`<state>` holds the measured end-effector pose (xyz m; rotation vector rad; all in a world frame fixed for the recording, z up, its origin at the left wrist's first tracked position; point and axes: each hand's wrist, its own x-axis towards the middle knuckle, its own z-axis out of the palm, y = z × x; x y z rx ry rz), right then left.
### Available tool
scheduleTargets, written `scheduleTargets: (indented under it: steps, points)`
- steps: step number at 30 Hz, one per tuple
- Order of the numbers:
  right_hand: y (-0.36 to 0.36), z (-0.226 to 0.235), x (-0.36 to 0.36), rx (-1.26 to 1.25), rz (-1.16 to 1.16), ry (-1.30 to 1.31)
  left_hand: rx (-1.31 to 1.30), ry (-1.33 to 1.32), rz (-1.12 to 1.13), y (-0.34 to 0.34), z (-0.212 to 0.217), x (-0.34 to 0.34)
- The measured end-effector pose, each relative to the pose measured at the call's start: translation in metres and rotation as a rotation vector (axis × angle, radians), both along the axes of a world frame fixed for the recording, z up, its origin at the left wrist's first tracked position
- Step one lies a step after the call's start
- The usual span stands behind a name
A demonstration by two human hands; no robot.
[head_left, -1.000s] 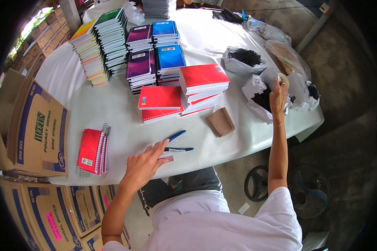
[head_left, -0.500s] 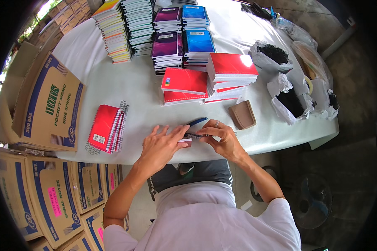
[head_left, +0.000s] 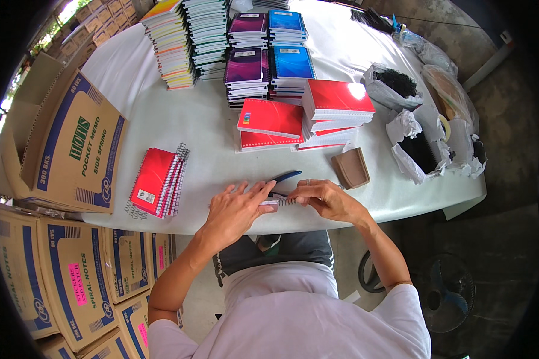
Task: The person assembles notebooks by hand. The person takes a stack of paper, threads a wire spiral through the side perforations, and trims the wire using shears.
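My left hand lies over a small notebook, holding it down with thumb and spread fingers. The hand covers most of the notebook, leaving its white page edge in sight. In the pinched fingers of my right hand is a dark spiral wire coil, stretching from the notebook's right end. Blue-handled pliers lie just beyond, partly behind my left fingers. To the left rests a small pile of red spiral notebooks with coils along their edges.
Red notebooks are stacked beyond my hands, with purple and blue stacks behind. A brown tray-like block sits right of them. Paper-wrapped black coils lie far right. An open carton stands left; a fan is below right.
My right hand has shifted slightly right and turned over more, showing its back. More of the coil shows between the hands. The whole view has moved a little.
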<state>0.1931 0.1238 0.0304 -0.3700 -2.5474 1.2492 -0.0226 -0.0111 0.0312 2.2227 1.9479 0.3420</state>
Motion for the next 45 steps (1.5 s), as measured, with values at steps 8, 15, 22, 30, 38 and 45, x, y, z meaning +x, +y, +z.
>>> scheduleTargets:
  steps: [8, 15, 22, 30, 38, 45]
  points:
    - [-0.01, 0.015, -0.008, 0.011, -0.018, -0.248, -0.109, -0.062, 0.033, 0.0, 0.015, 0.004]
    - [-0.027, 0.009, -0.011, 0.213, -0.086, -0.118, -0.062, -0.139, 0.016, 0.001, 0.008, 0.006]
    - [-0.034, 0.014, -0.018, 0.349, -0.045, -0.064, -0.032, -0.115, -0.041, 0.001, 0.002, 0.005]
    - [-0.04, 0.024, -0.015, 0.006, 0.014, -0.266, -0.22, -0.077, -0.136, 0.0, 0.018, 0.004]
    - [0.077, 0.016, 0.079, 0.57, -0.195, -0.513, -0.218, -0.097, -0.332, -0.001, 0.015, -0.005]
    - [0.067, 0.049, 0.046, -0.274, 0.157, -0.091, -0.05, 0.008, -0.042, -0.012, -0.001, -0.017]
